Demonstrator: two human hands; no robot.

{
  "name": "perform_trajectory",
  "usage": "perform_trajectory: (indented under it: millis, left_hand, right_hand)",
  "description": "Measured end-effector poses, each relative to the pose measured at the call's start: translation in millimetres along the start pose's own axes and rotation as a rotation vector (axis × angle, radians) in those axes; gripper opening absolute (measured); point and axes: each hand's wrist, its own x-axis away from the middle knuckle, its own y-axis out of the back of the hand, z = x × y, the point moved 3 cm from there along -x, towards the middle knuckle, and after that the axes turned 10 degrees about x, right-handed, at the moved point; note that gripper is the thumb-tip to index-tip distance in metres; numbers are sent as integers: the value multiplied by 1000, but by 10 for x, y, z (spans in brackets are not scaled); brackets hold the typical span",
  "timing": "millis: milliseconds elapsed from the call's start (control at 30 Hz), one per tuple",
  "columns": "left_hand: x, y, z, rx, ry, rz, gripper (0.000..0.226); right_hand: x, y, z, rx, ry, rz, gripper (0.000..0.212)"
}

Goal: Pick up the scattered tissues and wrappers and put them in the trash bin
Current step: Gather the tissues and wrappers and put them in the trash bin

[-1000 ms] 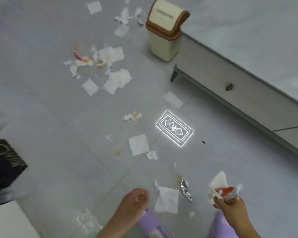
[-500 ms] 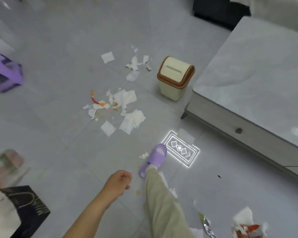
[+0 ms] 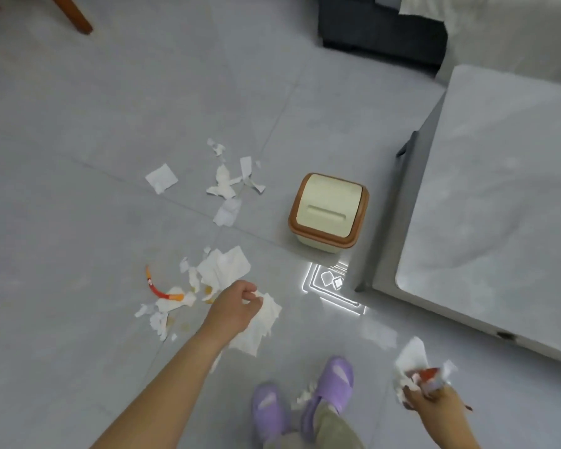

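Note:
A cream trash bin [image 3: 329, 212] with a brown rim and closed swing lid stands on the grey floor beside the low table. Tissues lie scattered left of it: a flat square [image 3: 161, 178], torn pieces [image 3: 224, 186], and a larger crumpled pile [image 3: 224, 270]. A red-orange wrapper [image 3: 156, 288] curls at the pile's left. My left hand [image 3: 234, 306] hangs over another tissue [image 3: 266, 322] on the floor, fingers curled with nothing visibly in them. My right hand [image 3: 434, 400], low right, is shut on a bunch of tissues and a red wrapper [image 3: 415, 367].
A low grey marble-top table [image 3: 499, 205] fills the right side. A dark sofa base [image 3: 382, 27] is at the top, a wooden chair leg [image 3: 75, 14] top left. My feet in purple slippers [image 3: 334, 380] stand at the bottom, a tissue scrap [image 3: 305, 395] between them.
I have risen and stepped toward the bin; it and the tissue piles now appear closer. My left hand has reached forward over a tissue. My right hand keeps its bunch.

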Motion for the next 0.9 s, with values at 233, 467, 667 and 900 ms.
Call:
perform_trajectory:
  millis: [233,467,667,900]
  left_hand:
    - [-2097,-356,-997,-360,-444,31,82]
    - [-3525,-1088,-1246,-903,-721,158,117]
    - [-3843,-1244,-1087,-983,-773,293,118]
    - [-3945,-1128,-1063,-963,-900,162,111]
  right_hand:
    - [-1124,-986,1249,-201,-7,44,32]
    - [-2097,-1780,1604,-230,-52,144,13]
    - [-2526,-1718,1672,-317,57,94,15]
    - [-3111,-1703,2086,-159,224,1,28]
